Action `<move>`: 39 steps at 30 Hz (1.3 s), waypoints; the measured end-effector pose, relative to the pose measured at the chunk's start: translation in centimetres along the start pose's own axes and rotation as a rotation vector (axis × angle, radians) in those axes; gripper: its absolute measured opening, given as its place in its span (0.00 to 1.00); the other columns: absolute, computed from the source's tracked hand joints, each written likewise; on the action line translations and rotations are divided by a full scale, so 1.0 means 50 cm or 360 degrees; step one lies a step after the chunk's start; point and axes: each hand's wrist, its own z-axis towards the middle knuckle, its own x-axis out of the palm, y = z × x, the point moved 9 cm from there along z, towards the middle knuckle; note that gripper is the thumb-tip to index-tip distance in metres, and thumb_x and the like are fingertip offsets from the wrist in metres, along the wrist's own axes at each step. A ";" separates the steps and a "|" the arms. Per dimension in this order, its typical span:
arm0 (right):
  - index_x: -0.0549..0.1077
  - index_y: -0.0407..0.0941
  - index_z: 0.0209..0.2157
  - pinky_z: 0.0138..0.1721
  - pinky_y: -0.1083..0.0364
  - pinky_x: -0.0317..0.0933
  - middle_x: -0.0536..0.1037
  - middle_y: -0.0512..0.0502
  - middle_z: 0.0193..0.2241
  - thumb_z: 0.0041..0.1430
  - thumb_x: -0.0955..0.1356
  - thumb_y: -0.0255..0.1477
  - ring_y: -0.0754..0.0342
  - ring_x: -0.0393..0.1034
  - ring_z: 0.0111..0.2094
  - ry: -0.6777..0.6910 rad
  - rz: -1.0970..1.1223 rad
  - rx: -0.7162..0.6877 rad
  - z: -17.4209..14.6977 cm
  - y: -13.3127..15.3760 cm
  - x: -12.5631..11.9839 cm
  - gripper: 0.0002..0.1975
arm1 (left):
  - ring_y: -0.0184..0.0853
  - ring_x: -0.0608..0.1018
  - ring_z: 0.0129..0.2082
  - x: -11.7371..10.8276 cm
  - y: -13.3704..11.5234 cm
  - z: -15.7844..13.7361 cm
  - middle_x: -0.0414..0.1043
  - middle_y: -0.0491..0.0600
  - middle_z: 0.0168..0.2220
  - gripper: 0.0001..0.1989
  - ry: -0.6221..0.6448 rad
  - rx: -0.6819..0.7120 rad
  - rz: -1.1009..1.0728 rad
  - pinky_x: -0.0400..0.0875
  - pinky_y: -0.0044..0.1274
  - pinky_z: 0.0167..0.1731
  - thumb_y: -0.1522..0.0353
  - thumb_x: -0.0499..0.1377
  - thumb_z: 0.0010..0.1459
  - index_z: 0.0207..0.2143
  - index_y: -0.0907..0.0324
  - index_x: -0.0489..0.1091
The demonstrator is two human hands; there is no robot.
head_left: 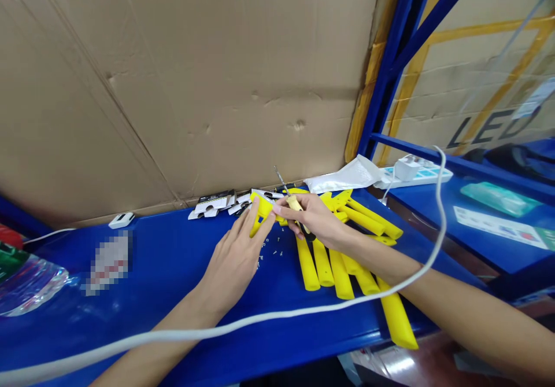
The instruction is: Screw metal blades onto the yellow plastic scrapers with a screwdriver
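My left hand (234, 257) is closed around a yellow plastic part (261, 206), held just above the blue shelf surface (173, 271). In my right hand (323, 219) is a screwdriver (295, 203) with a cream and black handle, its metal shaft pointing up and away from the part. The fingertips of my right hand meet the part's right side; whether they grip it too, I cannot tell. Several small screws (277, 253) lie scattered below the part. Beside and under my right forearm is a pile of yellow tubular plastic pieces (307, 265).
A white cable (260, 319) loops across the front, over both forearms. Behind my hands lie black-and-white cards (212, 205) and a white pouch (344, 176) against the cardboard (217, 86). A power strip (416, 176) is at right, a plastic bottle (32, 280) at left.
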 end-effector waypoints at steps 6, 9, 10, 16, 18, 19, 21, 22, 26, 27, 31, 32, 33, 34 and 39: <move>0.78 0.43 0.37 0.17 0.60 0.57 0.69 0.57 0.15 0.54 0.80 0.47 0.61 0.60 0.15 0.0014 -0.0076 0.0000 -0.005 0.006 0.007 0.23 | 0.38 0.86 0.31 0.012 0.018 -0.001 0.53 0.68 0.77 0.31 0.0088 -0.0127 -0.0143 0.83 0.31 0.28 0.76 0.52 0.71 0.74 0.51 0.57; 0.79 0.43 0.41 0.18 0.60 0.56 0.70 0.58 0.15 0.57 0.79 0.48 0.61 0.61 0.15 0.0032 -0.0127 -0.0042 -0.007 0.009 0.008 0.23 | 0.36 0.85 0.31 0.006 0.034 -0.001 0.58 0.66 0.75 0.30 -0.0005 -0.0138 -0.0305 0.81 0.29 0.28 0.76 0.51 0.72 0.72 0.50 0.61; 0.80 0.43 0.43 0.18 0.59 0.57 0.69 0.58 0.15 0.58 0.78 0.48 0.61 0.60 0.14 0.0042 -0.0129 -0.0057 -0.007 0.011 0.007 0.23 | 0.36 0.85 0.32 0.003 0.041 0.000 0.59 0.65 0.75 0.29 -0.0057 -0.0144 -0.0386 0.81 0.28 0.29 0.76 0.52 0.72 0.71 0.49 0.62; 0.83 0.45 0.43 0.24 0.55 0.62 0.78 0.51 0.22 0.69 0.71 0.48 0.58 0.64 0.17 0.0000 -0.0570 -0.0260 0.005 0.035 -0.025 0.20 | 0.35 0.84 0.38 -0.028 0.111 0.003 0.66 0.61 0.71 0.18 -0.0507 -0.0357 -0.1152 0.82 0.26 0.35 0.72 0.59 0.71 0.61 0.52 0.73; 0.82 0.46 0.42 0.35 0.54 0.68 0.85 0.47 0.34 0.67 0.74 0.43 0.54 0.76 0.29 0.0004 -0.0876 -0.0402 0.011 0.044 -0.034 0.15 | 0.30 0.82 0.30 -0.030 0.142 0.002 0.68 0.60 0.69 0.17 -0.0593 -0.0564 -0.1510 0.79 0.22 0.25 0.68 0.62 0.70 0.60 0.52 0.72; 0.82 0.46 0.41 0.42 0.52 0.70 0.86 0.46 0.39 0.66 0.75 0.40 0.52 0.79 0.36 0.0084 -0.1036 -0.0462 0.014 0.042 -0.029 0.12 | 0.28 0.80 0.26 -0.031 0.154 0.002 0.70 0.60 0.67 0.17 -0.0634 -0.0658 -0.1682 0.76 0.21 0.20 0.67 0.64 0.69 0.59 0.52 0.71; 0.82 0.45 0.43 0.50 0.51 0.68 0.86 0.43 0.44 0.66 0.75 0.34 0.48 0.80 0.45 0.0322 -0.1430 -0.0527 0.017 0.022 -0.007 0.08 | 0.27 0.79 0.23 -0.041 0.172 0.003 0.73 0.58 0.63 0.17 -0.0729 -0.0784 -0.1973 0.73 0.20 0.15 0.66 0.67 0.66 0.54 0.52 0.68; 0.82 0.44 0.44 0.50 0.50 0.67 0.86 0.42 0.46 0.67 0.74 0.31 0.47 0.79 0.46 0.0437 -0.1621 -0.0525 0.017 0.005 0.002 0.07 | 0.27 0.79 0.22 -0.048 0.178 0.004 0.74 0.56 0.60 0.17 -0.0773 -0.0813 -0.2089 0.73 0.21 0.14 0.66 0.69 0.65 0.51 0.52 0.66; 0.83 0.45 0.45 0.43 0.51 0.65 0.84 0.39 0.48 0.63 0.70 0.21 0.46 0.79 0.45 0.0663 -0.2025 -0.0469 0.019 -0.045 0.025 0.12 | 0.27 0.76 0.20 -0.059 0.185 0.014 0.77 0.46 0.41 0.20 -0.0696 -0.0849 -0.2528 0.70 0.19 0.14 0.69 0.71 0.61 0.49 0.51 0.64; 0.83 0.44 0.45 0.41 0.52 0.64 0.84 0.39 0.47 0.61 0.69 0.19 0.46 0.78 0.44 0.0665 -0.2049 -0.0462 0.021 -0.050 0.027 0.14 | 0.26 0.75 0.19 -0.058 0.184 0.016 0.76 0.44 0.38 0.21 -0.0645 -0.0853 -0.2647 0.68 0.18 0.13 0.70 0.71 0.61 0.49 0.51 0.65; 0.83 0.44 0.45 0.39 0.52 0.61 0.83 0.38 0.48 0.58 0.68 0.17 0.45 0.78 0.43 0.0615 -0.2154 -0.0422 0.029 -0.056 0.026 0.17 | 0.21 0.70 0.18 -0.043 0.182 0.009 0.75 0.43 0.38 0.22 -0.0529 -0.0912 -0.3021 0.64 0.15 0.13 0.72 0.72 0.58 0.50 0.50 0.67; 0.83 0.44 0.44 0.38 0.52 0.60 0.82 0.38 0.47 0.58 0.68 0.16 0.45 0.77 0.43 0.0603 -0.2169 -0.0412 0.031 -0.056 0.024 0.16 | 0.20 0.69 0.17 -0.036 0.183 0.006 0.75 0.43 0.39 0.23 -0.0510 -0.0940 -0.3077 0.64 0.14 0.13 0.73 0.73 0.57 0.50 0.50 0.68; 0.82 0.44 0.43 0.38 0.52 0.60 0.82 0.38 0.46 0.58 0.68 0.16 0.45 0.77 0.43 0.0593 -0.2179 -0.0405 0.032 -0.056 0.022 0.16 | 0.19 0.68 0.17 -0.028 0.184 0.002 0.74 0.43 0.40 0.23 -0.0493 -0.0967 -0.3124 0.63 0.14 0.13 0.73 0.73 0.56 0.49 0.50 0.68; 0.82 0.44 0.43 0.38 0.52 0.59 0.82 0.38 0.45 0.58 0.68 0.16 0.44 0.77 0.44 0.0584 -0.2185 -0.0399 0.034 -0.056 0.020 0.16 | 0.19 0.68 0.17 -0.019 0.185 -0.001 0.74 0.42 0.40 0.24 -0.0474 -0.0997 -0.3165 0.63 0.14 0.13 0.74 0.73 0.55 0.49 0.50 0.69; 0.80 0.45 0.41 0.38 0.53 0.58 0.82 0.40 0.44 0.60 0.68 0.18 0.45 0.76 0.45 0.0513 -0.2157 -0.0380 0.037 -0.057 0.005 0.12 | 0.19 0.70 0.20 0.041 0.193 -0.022 0.74 0.44 0.45 0.26 -0.0336 -0.1225 -0.3276 0.64 0.13 0.16 0.74 0.73 0.54 0.51 0.50 0.69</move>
